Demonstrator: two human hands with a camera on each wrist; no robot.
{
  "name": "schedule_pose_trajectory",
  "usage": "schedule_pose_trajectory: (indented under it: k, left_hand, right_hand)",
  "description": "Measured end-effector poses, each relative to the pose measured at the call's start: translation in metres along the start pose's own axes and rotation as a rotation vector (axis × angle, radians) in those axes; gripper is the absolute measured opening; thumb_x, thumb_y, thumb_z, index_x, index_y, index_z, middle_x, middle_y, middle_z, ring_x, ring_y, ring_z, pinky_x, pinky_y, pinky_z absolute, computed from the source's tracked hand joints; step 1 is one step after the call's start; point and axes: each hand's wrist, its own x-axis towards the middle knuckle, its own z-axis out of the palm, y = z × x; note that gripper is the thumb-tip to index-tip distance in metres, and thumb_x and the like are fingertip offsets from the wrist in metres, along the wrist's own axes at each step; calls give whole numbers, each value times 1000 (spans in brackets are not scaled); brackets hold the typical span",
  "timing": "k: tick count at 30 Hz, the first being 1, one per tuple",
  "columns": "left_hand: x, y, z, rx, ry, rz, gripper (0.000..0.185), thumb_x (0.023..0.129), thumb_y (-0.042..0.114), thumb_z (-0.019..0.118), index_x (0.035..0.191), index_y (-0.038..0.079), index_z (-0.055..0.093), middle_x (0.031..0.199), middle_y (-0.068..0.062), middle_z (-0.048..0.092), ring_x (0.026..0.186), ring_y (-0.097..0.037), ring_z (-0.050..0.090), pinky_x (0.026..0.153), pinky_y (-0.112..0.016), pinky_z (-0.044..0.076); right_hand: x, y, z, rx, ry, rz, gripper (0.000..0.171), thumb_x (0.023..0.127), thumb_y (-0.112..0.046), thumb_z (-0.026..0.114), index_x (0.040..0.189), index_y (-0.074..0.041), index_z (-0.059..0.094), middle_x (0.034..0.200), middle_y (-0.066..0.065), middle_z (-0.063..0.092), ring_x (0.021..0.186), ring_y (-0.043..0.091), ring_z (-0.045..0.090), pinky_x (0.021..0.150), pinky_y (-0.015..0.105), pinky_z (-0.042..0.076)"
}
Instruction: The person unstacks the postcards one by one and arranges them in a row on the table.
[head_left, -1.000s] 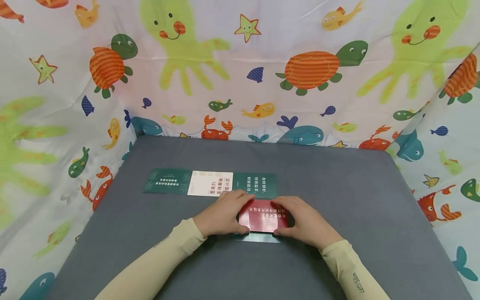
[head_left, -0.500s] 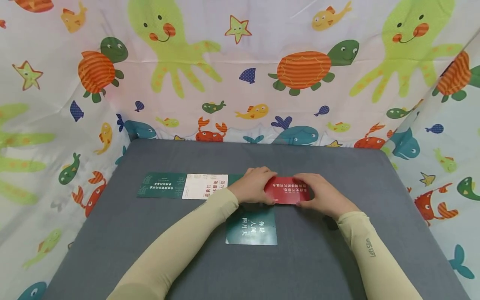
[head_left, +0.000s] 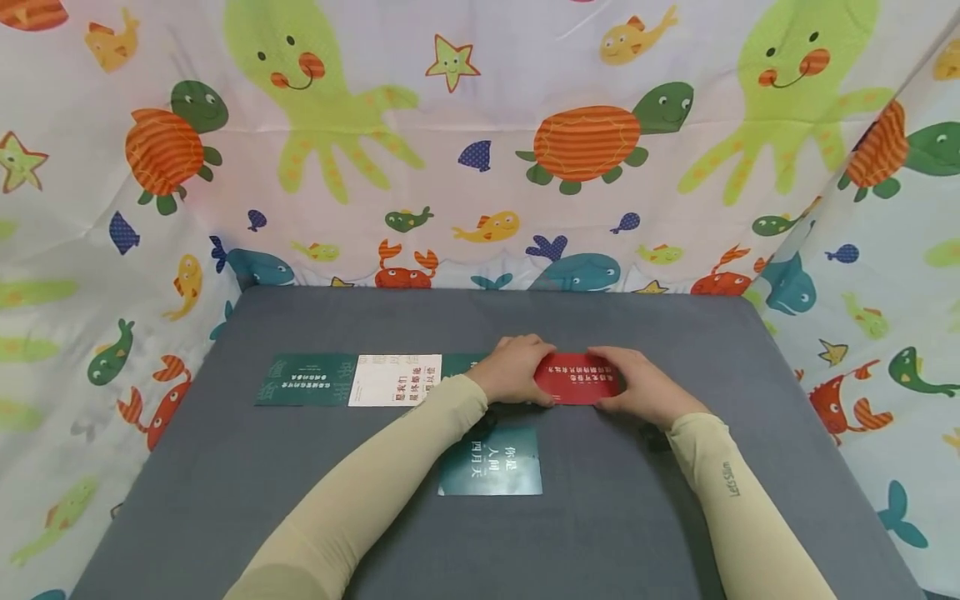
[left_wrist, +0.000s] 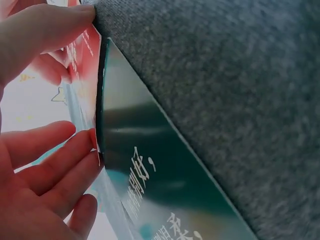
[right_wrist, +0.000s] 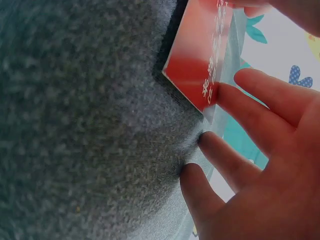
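Red card held at both ends

From where I stand, the red card (head_left: 576,380) sits between the left hand (head_left: 513,369) and the right hand (head_left: 647,386), thumb and fingers gripping each end (some right fingers splay clear of it). Just beside the left fingers lies a green card (left_wrist: 152,160). An uneven tug could, I'd guess, skew red or slide it over green; the left sleeve (head_left: 367,492) might nudge the teal card (head_left: 495,462) nearer than those fingers.
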Motion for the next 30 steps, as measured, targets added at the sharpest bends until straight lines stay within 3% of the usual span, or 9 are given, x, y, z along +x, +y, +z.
schedule_pose_trajectory:
  k: [15, 19, 25, 30]
  left_hand:
    - [-3, -7, 3, -14, 32, -9, 90, 82, 52, 91, 156, 13, 57, 152, -3, 63, 139, -20, 57, 123, -43, 41]
    - [-7, -4, 2, 18, 44, 13, 93, 83, 54, 89, 159, 13, 54, 158, -3, 58, 146, -21, 52, 126, -43, 38]
    - [-37, 8, -12, -44, 137, 49, 100, 82, 55, 90, 164, 18, 46, 171, -5, 42, 156, -24, 38, 130, -52, 36]
    - [-83, 5, -23, -71, 181, 92, 97, 85, 55, 88, 164, 17, 47, 167, -4, 47, 154, -23, 44, 130, -53, 35]
  right_hand:
    - [6, 1, -1, -46, -18, -30, 92, 85, -30, 91, 164, -16, 46, 166, 18, 45, 150, 44, 39, 102, 61, 60]
    - [4, -1, -2, -36, -16, -20, 96, 84, -31, 91, 166, -16, 43, 171, 16, 40, 154, 44, 36, 106, 64, 57]
    - [-7, -21, -6, -29, 66, -48, 100, 84, -37, 92, 167, -16, 41, 179, 10, 28, 159, 43, 30, 112, 72, 49]
    - [-24, -60, 10, -72, 142, -143, 92, 86, -36, 92, 164, -19, 47, 171, 10, 45, 152, 39, 44, 112, 69, 50]
